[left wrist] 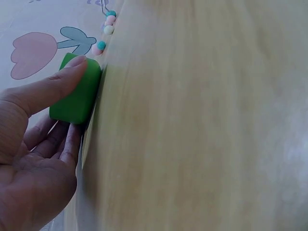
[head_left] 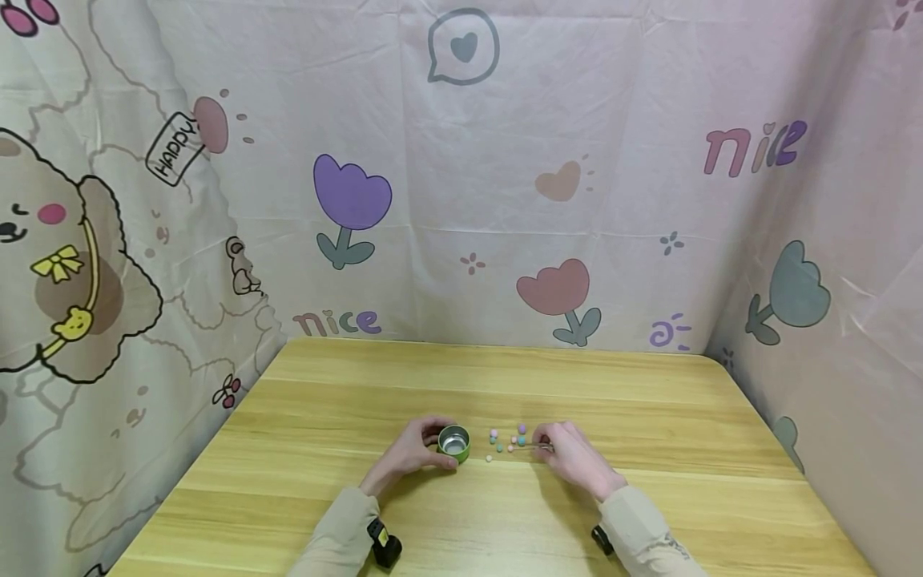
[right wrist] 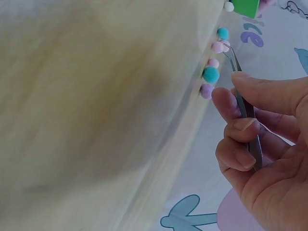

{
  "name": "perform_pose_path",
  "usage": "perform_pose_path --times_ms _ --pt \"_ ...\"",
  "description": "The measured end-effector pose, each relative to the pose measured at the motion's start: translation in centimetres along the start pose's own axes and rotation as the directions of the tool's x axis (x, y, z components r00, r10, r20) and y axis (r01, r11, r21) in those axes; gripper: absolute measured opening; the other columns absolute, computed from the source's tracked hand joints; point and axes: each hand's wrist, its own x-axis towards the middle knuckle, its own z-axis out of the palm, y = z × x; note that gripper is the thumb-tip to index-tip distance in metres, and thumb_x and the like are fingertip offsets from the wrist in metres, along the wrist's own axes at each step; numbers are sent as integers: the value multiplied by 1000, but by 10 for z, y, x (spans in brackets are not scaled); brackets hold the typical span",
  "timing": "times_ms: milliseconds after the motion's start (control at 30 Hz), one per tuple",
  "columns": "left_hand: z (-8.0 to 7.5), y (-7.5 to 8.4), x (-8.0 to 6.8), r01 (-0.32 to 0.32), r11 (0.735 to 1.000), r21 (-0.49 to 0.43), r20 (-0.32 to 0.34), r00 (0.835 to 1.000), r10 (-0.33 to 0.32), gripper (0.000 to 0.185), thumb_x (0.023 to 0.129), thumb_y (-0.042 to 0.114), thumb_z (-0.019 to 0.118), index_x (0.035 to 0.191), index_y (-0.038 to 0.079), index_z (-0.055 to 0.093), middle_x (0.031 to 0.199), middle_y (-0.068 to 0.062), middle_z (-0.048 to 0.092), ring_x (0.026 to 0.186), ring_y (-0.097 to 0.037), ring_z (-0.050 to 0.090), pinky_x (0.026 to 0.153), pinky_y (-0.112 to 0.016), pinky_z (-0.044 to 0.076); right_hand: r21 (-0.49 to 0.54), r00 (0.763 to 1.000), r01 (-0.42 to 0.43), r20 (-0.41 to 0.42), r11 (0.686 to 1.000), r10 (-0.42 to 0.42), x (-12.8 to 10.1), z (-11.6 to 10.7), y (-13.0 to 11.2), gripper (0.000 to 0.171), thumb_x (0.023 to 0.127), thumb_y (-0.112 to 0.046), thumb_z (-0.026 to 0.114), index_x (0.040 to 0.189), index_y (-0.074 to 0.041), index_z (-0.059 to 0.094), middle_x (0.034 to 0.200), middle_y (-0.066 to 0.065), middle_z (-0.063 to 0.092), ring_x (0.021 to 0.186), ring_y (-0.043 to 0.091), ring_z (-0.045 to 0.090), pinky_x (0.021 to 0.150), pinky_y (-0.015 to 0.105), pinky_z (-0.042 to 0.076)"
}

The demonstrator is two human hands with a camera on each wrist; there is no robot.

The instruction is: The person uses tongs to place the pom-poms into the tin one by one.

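The left hand (head_left: pixel 413 450) is at nine o'clock of a small green tin (head_left: pixel 457 460), which stands upright on the table (head_left: pixel 461 385). Its fingers and thumb are curved around the tin and hold it; in the left wrist view the thumb lies on the near side, while the other fingertips are partly hidden behind the tin. The mouth faces up and the inside looks silvery, but its bottom is difficult to make out.

At three o'clock of the tin lies a loose group of small balls (right wrist: pixel 211 74), in pink, turquoise, purple and white. Because some overlap, I cannot count them surely. The white ball (head_left: pixel 489 459) is near the tin, toward four o'clock.

Farther at three o'clock, the right hand (head_left: pixel 573 457) grips metal tweezers (right wrist: pixel 244 107) between its fingers and thumb. Their tips point to nine o'clock and reach a pink ball (head_left: pixel 510 449); whether they pinch it, I cannot tell. The right wrist view cuts off the tin at its upper edge, toward one o'clock. Both sleeves (head_left: pixel 339 529) are cut at the bottom of the head view.
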Motion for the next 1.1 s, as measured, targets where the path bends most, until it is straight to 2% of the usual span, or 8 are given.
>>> perform_pose_path --times_ms 200,333,567,867,1100 --pt "0 0 0 -4 1000 -6 8 1000 4 63 74 -4 85 129 -11 56 127 -30 62 120 -41 60 108 -49 50 7 1000 -12 4 1000 12 1 0 -4 10 84 0 75 94 0 72 96 15 77 88 25 72 79 42 62" --pt "0 0 0 -3 1000 -6 7 1000 3 63 74 -4 85 129 -11 56 127 -29 62 119 -41 61 108 -49 50 -5 1000 1 -2 1000 -1 2 2 -3 9 84 0 75 93 1 72 95 16 77 87 26 72 78 40 62" --pt "0 -1 0 -3 1000 -14 7 1000 3 63 74 -4 85 129 -11 56 126 -30 62 119 -40 61 107 -47 52 -19 1000 -3 -1 1000 3 3 3 -3 6 84 -1 74 90 -1 72 90 11 76 78 16 66 69 27 58" --pt "0 0 0 -2 1000 -12 7 1000 2 63 74 -3 85 129 -11 56 126 -29 62 117 -37 62 103 -34 54 -12 1000 -5 -7 1000 5 3 2 -2 6 86 0 73 91 0 72 84 7 74 71 9 60 62 18 51" --pt "0 0 0 4 1000 -7 3 1000 -4 63 74 -3 85 129 -11 56 126 -29 62 118 -38 62 105 -41 53 -14 1000 -19 -24 1000 18 1 0 -4 9 84 2 73 93 -1 73 87 9 75 77 15 67 69 25 59"
